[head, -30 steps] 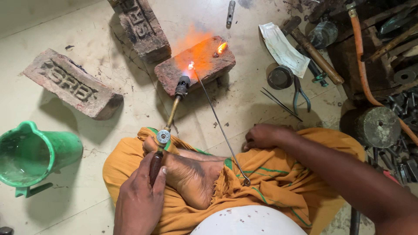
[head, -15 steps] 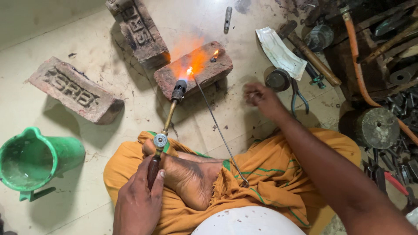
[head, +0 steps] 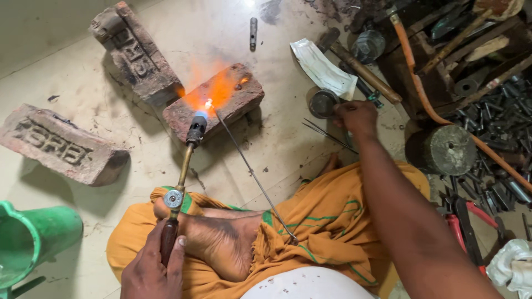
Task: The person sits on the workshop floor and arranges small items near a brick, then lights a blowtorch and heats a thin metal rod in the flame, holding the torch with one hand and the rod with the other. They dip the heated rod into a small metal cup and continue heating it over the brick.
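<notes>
My left hand [head: 152,266] grips the dark handle of a brass gas torch [head: 180,182]. Its lit nozzle points at a small glowing piece [head: 209,103] on a red brick [head: 217,99], with orange flame spreading over the brick. A thin metal rod [head: 252,174] leans from the brick back to my orange cloth-covered lap [head: 310,232]. My right hand [head: 354,117] is stretched out to the right, fingers closed around pliers with dark handles, next to a small round tin [head: 322,103] and thin wires [head: 327,134] on the floor. My bare foot lies across my lap.
Two more bricks [head: 136,52] [head: 61,145] lie at the left and back. A green plastic jug [head: 30,241] stands at the lower left. A hammer [head: 360,66], white packet [head: 324,69], orange hose [head: 438,111], round metal block [head: 446,149] and scrap parts crowd the right.
My right hand left my lap and reached forward and right to the tools by the round tin. The torch stays aimed at the brick, still burning.
</notes>
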Tool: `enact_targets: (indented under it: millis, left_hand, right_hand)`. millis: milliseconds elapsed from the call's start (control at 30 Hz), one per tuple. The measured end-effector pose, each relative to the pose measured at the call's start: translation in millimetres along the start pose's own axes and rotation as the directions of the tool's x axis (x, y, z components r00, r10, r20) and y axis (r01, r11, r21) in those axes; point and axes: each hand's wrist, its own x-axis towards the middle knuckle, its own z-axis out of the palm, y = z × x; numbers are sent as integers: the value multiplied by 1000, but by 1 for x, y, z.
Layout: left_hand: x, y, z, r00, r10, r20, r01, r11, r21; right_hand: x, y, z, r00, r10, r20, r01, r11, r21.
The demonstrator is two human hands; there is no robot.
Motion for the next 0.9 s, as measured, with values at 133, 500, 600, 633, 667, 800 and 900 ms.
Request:
enact_targets:
  millis: [133, 500, 600, 633, 667, 800, 900]
  left_hand:
    - [0, -17, 9, 993, 109, -49, -109, 994, -6]
    - [-1, -40, 31, 973, 172, -152, -195, 969, -154]
    - [6, -42, 28, 998, 57, -32, -60, 995, -77]
    - [7, -42, 28, 998, 54, -33, -56, 995, -77]
    - [7, -42, 28, 998, 49, -32, -52, 996, -76]
    - [5, -35, 28, 998, 52, -37, -55, 995, -83]
    - [-3, -34, 21, 997, 51, -56, -58, 990, -132]
  right_hand:
    - [-8, -7, 13, 998, 45, 37, -46, 998, 33]
    - [-71, -20, 50, 878, 98, 468, -61, 994, -94]
    - [-64, -15, 49, 875, 61, 481, -74, 997, 9]
    - [-62, -11, 49, 872, 34, 488, -79, 994, 71]
    - [-57, -8, 49, 885, 54, 463, -130, 982, 134]
    - [-14, -1, 8, 958, -119, 260, 56, 969, 239]
    - [10, -2, -43, 990, -114, 85, 88, 961, 261]
